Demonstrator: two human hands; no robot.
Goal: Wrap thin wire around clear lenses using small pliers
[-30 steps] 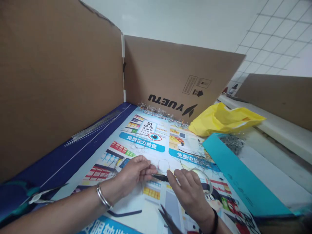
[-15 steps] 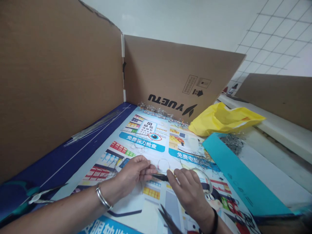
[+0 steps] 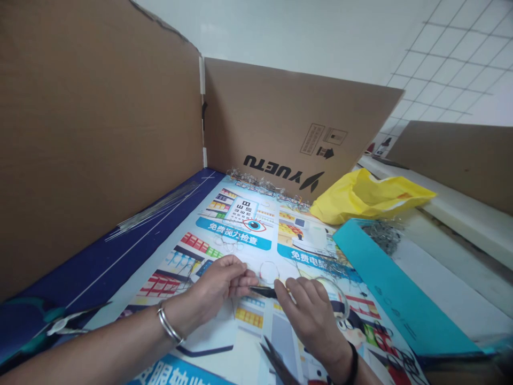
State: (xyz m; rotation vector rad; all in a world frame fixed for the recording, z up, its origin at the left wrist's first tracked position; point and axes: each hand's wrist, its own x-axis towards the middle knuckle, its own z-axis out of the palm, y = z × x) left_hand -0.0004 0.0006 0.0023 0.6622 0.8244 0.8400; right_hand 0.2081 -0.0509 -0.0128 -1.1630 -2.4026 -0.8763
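My left hand (image 3: 226, 279), with a silver bangle at the wrist, is closed in a pinch on a thin wire (image 3: 233, 309). Only a short tail of the wire shows below the fingers. My right hand (image 3: 306, 307) is wrapped round dark-nosed pliers (image 3: 263, 291); the handles are hidden in the palm. The nose points left and reaches the fingertips of my left hand. A fine wire ring (image 3: 269, 262) appears just beyond the nose, between both hands. Nearer to me lies a second dark pointed tool (image 3: 278, 362), its jaws apart.
Green-handled pliers (image 3: 60, 324) lie at the left, jaws apart. Straight wires (image 3: 152, 208) run along the cardboard wall (image 3: 100, 123). Wire scraps (image 3: 256, 181) line the back. A yellow bag (image 3: 368, 195) and a turquoise box (image 3: 401, 289) with tangled wire (image 3: 382, 238) stand right.
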